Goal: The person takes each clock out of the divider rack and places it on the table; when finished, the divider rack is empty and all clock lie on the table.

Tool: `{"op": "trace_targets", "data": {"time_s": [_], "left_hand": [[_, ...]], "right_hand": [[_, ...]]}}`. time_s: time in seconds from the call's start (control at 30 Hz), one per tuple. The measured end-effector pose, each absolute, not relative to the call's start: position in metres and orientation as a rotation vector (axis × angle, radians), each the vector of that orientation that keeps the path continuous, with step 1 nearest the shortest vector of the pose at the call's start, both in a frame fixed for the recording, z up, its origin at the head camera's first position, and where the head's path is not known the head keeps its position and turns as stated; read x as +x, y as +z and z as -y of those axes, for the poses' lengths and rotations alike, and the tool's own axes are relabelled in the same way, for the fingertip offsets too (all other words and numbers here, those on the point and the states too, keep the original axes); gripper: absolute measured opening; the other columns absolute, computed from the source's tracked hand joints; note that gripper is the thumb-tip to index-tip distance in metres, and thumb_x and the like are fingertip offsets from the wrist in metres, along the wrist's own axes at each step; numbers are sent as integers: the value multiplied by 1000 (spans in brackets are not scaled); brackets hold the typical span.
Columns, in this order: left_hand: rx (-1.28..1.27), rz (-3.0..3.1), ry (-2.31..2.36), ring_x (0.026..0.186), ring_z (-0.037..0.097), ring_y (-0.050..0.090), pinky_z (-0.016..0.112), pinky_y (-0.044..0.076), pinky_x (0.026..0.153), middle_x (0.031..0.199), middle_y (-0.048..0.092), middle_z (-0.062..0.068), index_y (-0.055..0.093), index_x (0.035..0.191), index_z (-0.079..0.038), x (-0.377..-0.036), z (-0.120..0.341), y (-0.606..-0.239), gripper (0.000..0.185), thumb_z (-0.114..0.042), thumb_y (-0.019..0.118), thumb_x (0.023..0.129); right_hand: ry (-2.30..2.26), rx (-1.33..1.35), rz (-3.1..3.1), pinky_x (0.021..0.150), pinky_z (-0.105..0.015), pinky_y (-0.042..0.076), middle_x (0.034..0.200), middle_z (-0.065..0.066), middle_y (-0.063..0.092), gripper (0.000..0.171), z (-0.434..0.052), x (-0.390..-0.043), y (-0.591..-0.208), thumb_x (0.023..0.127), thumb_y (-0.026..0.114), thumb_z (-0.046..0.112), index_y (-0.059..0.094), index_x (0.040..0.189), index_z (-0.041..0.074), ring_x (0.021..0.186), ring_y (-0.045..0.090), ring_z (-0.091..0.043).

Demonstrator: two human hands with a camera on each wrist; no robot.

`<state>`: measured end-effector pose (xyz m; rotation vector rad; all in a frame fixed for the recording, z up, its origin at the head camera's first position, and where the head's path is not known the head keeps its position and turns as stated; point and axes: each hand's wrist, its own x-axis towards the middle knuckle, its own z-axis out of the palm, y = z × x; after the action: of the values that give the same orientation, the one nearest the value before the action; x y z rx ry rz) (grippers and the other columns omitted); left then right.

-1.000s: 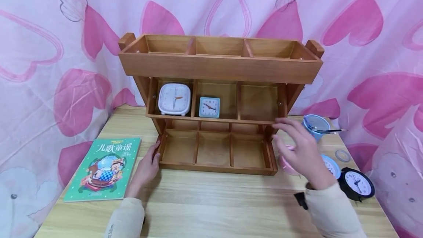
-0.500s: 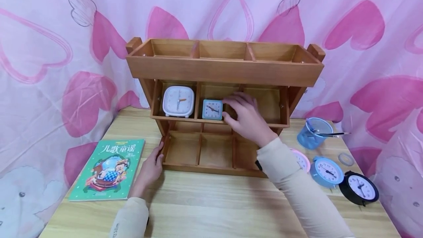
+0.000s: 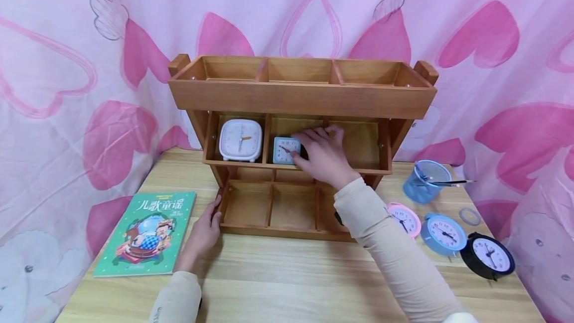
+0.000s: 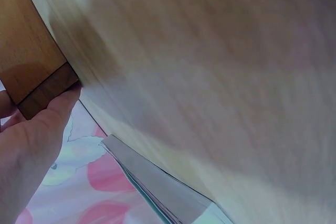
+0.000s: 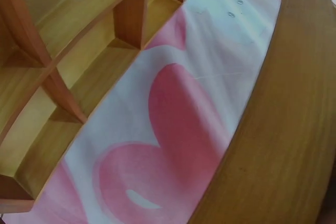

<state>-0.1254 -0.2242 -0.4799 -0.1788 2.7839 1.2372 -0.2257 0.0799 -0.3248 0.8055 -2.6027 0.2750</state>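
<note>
Right hand on the small blue clock in the shelf's middle tier, left hand steadying the shelf's lower corner.

The right hand's [image 3: 324, 156] fingers [image 3: 309, 139] curl over the right side of the small square light-blue alarm clock [image 3: 284, 149], which stands in the centre compartment of the middle tier of the three-tier wooden shelf [image 3: 301, 97]; the hand hides the clock's right edge, so I cannot tell how firmly it is gripped. The right wrist view shows only shelf boards and pink cloth, no fingers. The left hand [image 3: 204, 231] rests on the light wooden worktop [image 3: 287, 278], fingers relaxed, thumb [image 4: 55, 109] pressed against the shelf's lower left corner; the wrist view is blurred. A white square alarm clock [image 3: 240, 139] stands in the left compartment. A green picture book [image 3: 144, 233] lies left of the shelf.
</note>
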Motion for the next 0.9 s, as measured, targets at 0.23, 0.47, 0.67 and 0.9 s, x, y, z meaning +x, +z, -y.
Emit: {"op": "trace_targets", "data": {"time_s": [0.23, 0.47, 0.67, 0.9], "left_hand": [[-139, -2830, 1211, 139, 41, 30, 56, 28, 111, 154, 29, 23, 25, 153, -10, -125, 225, -479, 49, -13, 35, 105], [-126, -2829, 1207, 140, 40, 29, 55, 28, 112, 155, 28, 21, 24, 154, -11, -125, 226, -480, 50, -14, 35, 105], [-130, -2815, 1219, 140, 41, 29, 56, 28, 111, 155, 28, 22, 24, 154, -11, -124, 225, -480, 50, -13, 35, 105], [-125, -2821, 1230, 140, 39, 29, 54, 27, 112, 154, 29, 22, 25, 154, -12, -124, 225, -479, 50, -14, 35, 106]], "right_hand": [[558, 859, 2637, 98, -54, 16, 122, -1, 63, 34, -85, -224, -319, 92, 62, 34, 62, 124, 21, 111, 54, -22], [868, 933, 2537, 97, -51, 16, 113, 3, 63, 20, -89, -227, -320, 92, 67, 25, 67, 111, 21, 103, 53, -18], [1115, 945, 2429, 103, -48, 23, 115, 3, 64, 15, -95, -227, -322, 91, 68, 19, 71, 106, 17, 103, 56, -16], [1399, 920, 2194, 85, -34, 52, 113, -2, 67, 15, -106, -211, -313, 89, 70, 12, 72, 104, 9, 100, 61, -15]]}}
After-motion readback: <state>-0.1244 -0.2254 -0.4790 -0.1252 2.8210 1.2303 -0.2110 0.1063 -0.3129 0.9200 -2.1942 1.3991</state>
